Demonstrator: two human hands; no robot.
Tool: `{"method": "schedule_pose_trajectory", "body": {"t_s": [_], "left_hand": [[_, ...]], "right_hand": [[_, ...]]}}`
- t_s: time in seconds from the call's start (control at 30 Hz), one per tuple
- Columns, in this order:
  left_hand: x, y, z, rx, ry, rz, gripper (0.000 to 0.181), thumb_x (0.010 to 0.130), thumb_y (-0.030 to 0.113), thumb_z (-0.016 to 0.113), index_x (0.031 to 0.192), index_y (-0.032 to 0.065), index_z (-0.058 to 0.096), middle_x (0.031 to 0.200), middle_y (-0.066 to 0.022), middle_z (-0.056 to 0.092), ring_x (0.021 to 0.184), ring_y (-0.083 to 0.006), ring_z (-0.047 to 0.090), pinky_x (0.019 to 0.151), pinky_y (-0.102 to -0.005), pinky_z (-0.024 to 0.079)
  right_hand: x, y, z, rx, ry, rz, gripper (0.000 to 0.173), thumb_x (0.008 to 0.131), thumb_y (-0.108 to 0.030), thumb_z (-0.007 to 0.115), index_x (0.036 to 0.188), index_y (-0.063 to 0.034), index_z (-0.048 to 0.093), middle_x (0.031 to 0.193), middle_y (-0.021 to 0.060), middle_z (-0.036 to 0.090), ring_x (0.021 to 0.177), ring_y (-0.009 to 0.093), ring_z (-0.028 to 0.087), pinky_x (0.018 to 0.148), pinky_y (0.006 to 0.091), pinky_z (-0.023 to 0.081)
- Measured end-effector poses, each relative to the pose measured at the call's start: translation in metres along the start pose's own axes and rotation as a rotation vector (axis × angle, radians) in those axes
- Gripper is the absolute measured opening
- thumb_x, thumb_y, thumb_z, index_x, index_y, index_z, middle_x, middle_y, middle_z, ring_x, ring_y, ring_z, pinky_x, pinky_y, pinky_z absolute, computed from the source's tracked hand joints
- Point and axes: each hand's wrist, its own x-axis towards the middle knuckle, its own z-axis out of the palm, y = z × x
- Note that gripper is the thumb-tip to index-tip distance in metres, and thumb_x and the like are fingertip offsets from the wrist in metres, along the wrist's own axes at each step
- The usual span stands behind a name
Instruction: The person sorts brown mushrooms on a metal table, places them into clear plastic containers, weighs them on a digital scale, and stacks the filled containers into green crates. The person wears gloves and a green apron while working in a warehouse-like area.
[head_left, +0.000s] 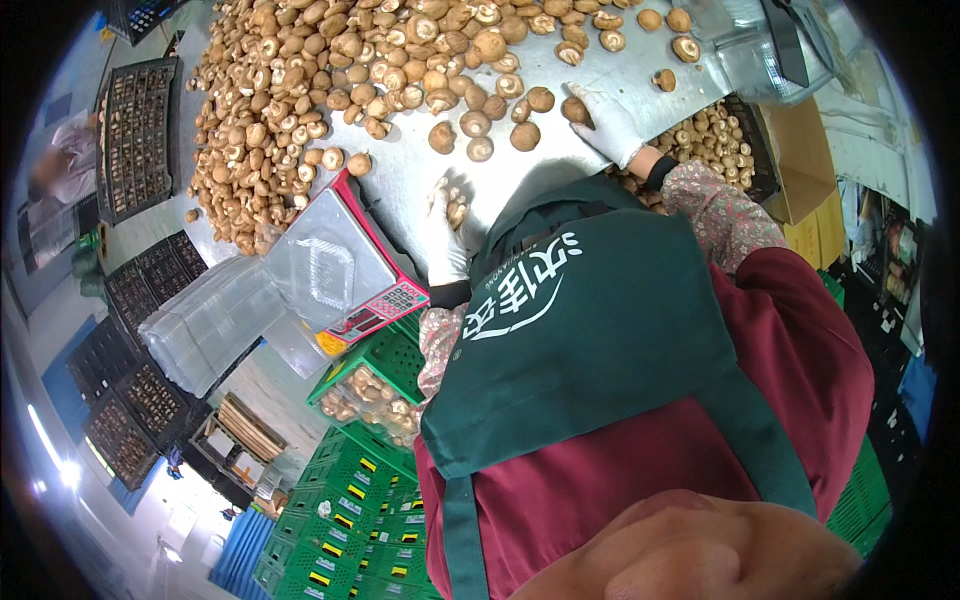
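Observation:
A large heap of brown mushrooms (277, 97) lies on a metal table (397, 172). My left hand (448, 232), in a white glove, is curled around several mushroom pieces (456, 208) near the table's front edge. Farther right, my right hand (611, 124), also gloved in white, has its fingers around a single brown mushroom (575, 111) on the metal. Loose mushrooms (480, 126) lie between the hands and the heap. Left of my left hand stands a red-framed digital scale (375, 270) with a clear plastic tray (322, 274) on its plate.
Stacked clear plastic trays (210, 322) stand left of the scale. A black crate of mushrooms (757, 150) and a cardboard box (802, 154) are at right. Green crates (337, 517) are stacked lower left. Another person (71, 161) is at far left.

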Motion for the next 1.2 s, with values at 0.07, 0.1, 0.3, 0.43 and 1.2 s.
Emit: {"method": "schedule_pose_trajectory", "body": {"t_s": [0.07, 0.1, 0.3, 0.43, 1.2], "left_hand": [[-0.002, -0.001, -0.002, -0.017, 0.009, -0.008, 0.029, 0.103, 0.02, 0.053, 0.126, 0.0032, 0.06, 0.096, -0.006, 0.065, 0.084, -0.0123, 0.063, 0.074, -0.0247, 0.052], [-0.003, -0.003, -0.002, -0.025, 0.011, -0.013, 0.03, 0.103, 0.02, 0.053, 0.127, 0.0025, 0.059, 0.097, -0.0064, 0.066, 0.084, -0.0124, 0.063, 0.075, -0.0252, 0.053], [-0.003, -0.011, -0.002, -0.073, -0.076, 0.006, 0.035, 0.102, 0.017, 0.052, 0.13, -0.0034, 0.057, 0.107, -0.0113, 0.067, 0.086, -0.0147, 0.063, 0.08, -0.0276, 0.054], [-0.001, -0.012, -0.001, -0.091, -0.079, -0.012, 0.034, 0.101, 0.014, 0.053, 0.13, -0.0049, 0.057, 0.11, -0.0132, 0.067, 0.087, -0.0163, 0.063, 0.079, -0.0278, 0.054], [0.05, -0.031, 0.041, 1.224, 0.063, 0.597, 0.04, 0.082, 0.022, 0.075, 0.112, 0.0005, 0.062, 0.097, -0.0163, 0.068, 0.083, -0.0281, 0.068, 0.074, -0.0362, 0.055]], "right_hand": [[0.001, 0.005, 0.01, 0.484, 0.066, 0.105, 0.047, 0.095, -0.023, 0.058, 0.137, -0.002, 0.05, 0.117, 0.0179, 0.066, 0.106, 0.033, 0.066, 0.096, 0.0378, 0.05], [0.006, 0.009, 0.008, 0.84, -0.053, 0.248, 0.046, 0.097, -0.025, 0.055, 0.136, -0.0006, 0.05, 0.119, 0.0188, 0.065, 0.109, 0.033, 0.065, 0.098, 0.0388, 0.05], [0.022, -0.004, -0.01, 1.779, -0.352, 0.651, 0.054, 0.101, -0.032, 0.039, 0.136, 0.0079, 0.044, 0.133, 0.0256, 0.057, 0.119, 0.038, 0.058, 0.109, 0.0454, 0.043], [0.02, -0.005, -0.011, 1.862, -0.409, 0.593, 0.054, 0.1, -0.033, 0.039, 0.137, 0.0067, 0.044, 0.134, 0.0234, 0.056, 0.121, 0.037, 0.058, 0.109, 0.0437, 0.042], [0.02, -0.015, -0.05, -0.37, -0.548, 0.013, 0.027, 0.081, -0.026, 0.069, 0.095, -0.0029, 0.069, 0.093, 0.0229, 0.069, 0.087, 0.039, 0.068, 0.076, 0.0459, 0.055]]}}
